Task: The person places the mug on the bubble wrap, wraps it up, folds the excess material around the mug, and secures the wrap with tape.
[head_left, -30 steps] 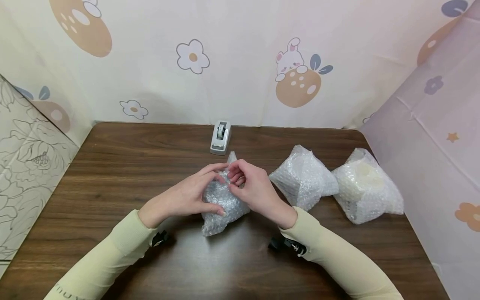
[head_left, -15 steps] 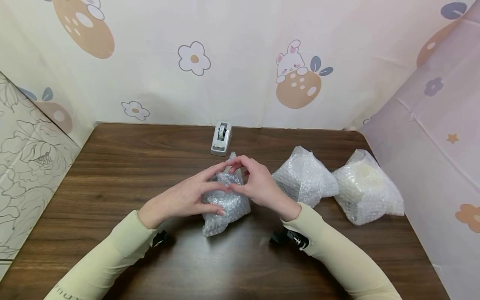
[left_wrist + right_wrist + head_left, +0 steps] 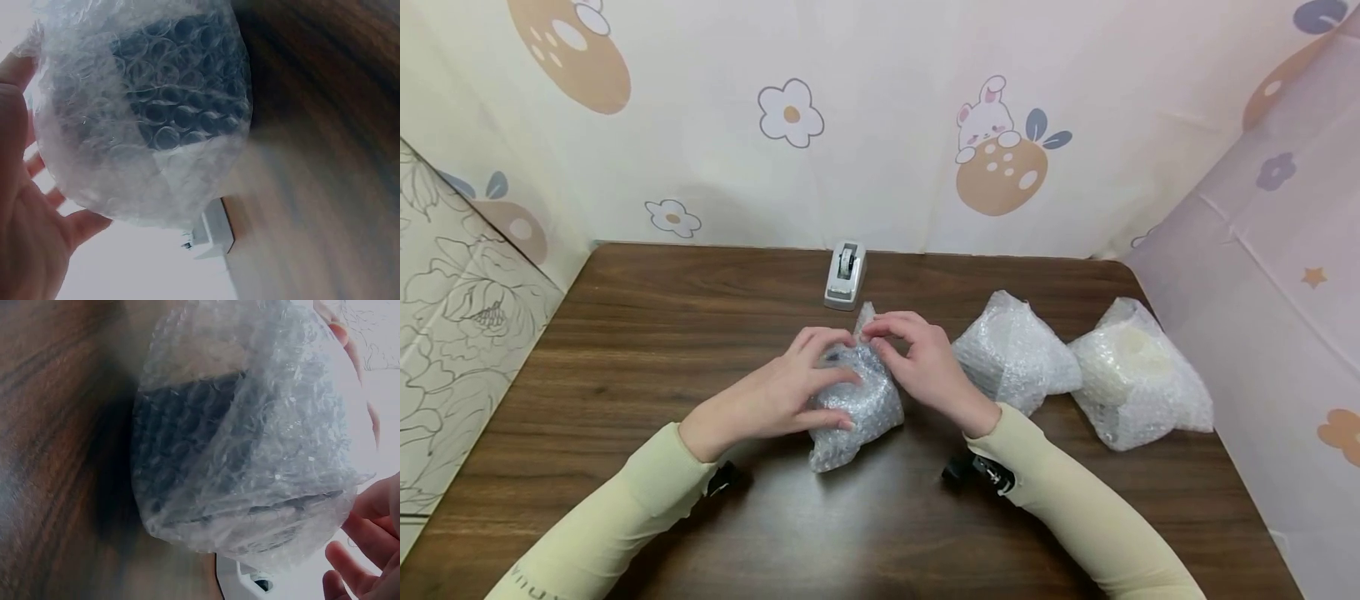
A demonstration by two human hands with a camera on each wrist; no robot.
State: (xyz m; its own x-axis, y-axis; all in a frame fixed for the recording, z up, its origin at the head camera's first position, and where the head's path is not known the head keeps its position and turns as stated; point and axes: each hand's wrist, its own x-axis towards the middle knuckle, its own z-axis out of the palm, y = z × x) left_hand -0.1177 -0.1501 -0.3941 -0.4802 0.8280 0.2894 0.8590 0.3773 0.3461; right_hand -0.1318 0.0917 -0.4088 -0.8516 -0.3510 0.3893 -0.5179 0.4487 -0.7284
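A bubble-wrapped bundle (image 3: 876, 408) stands on the table in front of the person. Through the wrap the left wrist view shows a dark patch on the rounded object (image 3: 187, 94). My left hand (image 3: 786, 390) holds the bundle from its left side and top, thumb toward the near side and fingers bent over it. At the far side of the top, my right hand (image 3: 925, 362) pinches an edge of the bubble wrap between thumb and fingers. The right wrist view shows these fingertips at the rim of the wrapped bundle (image 3: 250, 437).
Beyond the bundle stands a grey tape dispenser (image 3: 844, 275). To the right are two more bubble-wrapped bundles, one nearer (image 3: 1015, 354) and one by the right wall (image 3: 1138, 379). A printed curtain (image 3: 880, 167) hangs along the back edge of the brown wooden table (image 3: 662, 350).
My right fingers have come down onto the wrap's far edge and closed together. The left fingers have bent more and shifted slightly over the top. The bundle stays in place.
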